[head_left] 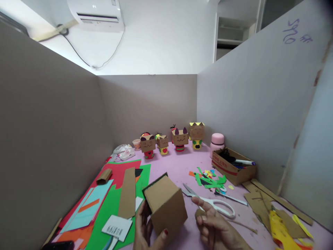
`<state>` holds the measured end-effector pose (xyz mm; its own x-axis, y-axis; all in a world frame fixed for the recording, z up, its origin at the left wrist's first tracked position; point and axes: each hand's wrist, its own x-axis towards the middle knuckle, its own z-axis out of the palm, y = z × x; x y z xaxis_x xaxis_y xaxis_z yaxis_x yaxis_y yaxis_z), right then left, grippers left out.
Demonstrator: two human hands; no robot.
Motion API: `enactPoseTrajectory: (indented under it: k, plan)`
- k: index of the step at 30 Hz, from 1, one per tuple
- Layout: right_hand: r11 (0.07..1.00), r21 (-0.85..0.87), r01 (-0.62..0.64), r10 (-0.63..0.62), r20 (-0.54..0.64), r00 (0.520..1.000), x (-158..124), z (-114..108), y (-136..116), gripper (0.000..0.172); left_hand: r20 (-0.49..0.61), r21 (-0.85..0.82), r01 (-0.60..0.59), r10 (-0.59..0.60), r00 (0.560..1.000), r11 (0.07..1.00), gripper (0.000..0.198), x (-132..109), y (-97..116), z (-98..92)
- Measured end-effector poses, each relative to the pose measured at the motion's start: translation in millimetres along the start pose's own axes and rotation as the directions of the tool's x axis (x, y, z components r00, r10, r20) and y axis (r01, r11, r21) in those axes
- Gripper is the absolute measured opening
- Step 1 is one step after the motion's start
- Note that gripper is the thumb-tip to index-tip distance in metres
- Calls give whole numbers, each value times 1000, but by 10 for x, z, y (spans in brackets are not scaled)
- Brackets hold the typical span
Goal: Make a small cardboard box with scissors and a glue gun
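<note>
A brown cardboard box (170, 205) is tilted in my left hand (145, 229), with the fingers on its left side and the thumb along its lower front. A dark edge runs round its far left end. To the right of the box, my right hand (213, 222) pinches a small brown cardboard piece (199, 213) between thumb and fingers, the index finger stretched out. Part of that piece is hidden by the fingers. Just beyond my right hand lie white-handled scissors (222, 207), blades pointing away to the left.
Cardboard animal figures (179, 139) stand at the back. Green paper scraps (208, 181) lie right of centre, beside an open carton (234, 168) of pens and a pink bottle (217, 143). A yellow glue gun (281, 229) is at right. Coloured sheets (104, 208) and a cardboard strip (127, 192) cover the left.
</note>
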<state>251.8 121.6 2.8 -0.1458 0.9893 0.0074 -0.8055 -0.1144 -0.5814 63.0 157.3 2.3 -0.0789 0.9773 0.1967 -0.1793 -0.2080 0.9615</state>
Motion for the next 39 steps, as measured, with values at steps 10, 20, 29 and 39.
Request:
enactPoseTrajectory:
  k: [10, 20, 29, 39]
  plan:
    - [1000, 17, -7, 7, -4, 1000, 20, 19, -10, 29, 79, 9, 35, -36, 996, 999, 96, 3, 41, -27]
    - [998, 63, -27, 27, 2, 1000, 35, 16, 12, 18, 40, 0, 8, -8, 999, 1000, 93, -8, 43, -5]
    - [995, 83, -50, 44, 78, 996, 27, 14, -27, 31, 40, -4, -5, 5, 999, 1000, 94, 1, 13, -10]
    - [986, 154, -67, 32, 215, 976, 3, -3, -58, 44, 19, -22, -14, 14, 1000, 1000, 90, 3, -7, -3]
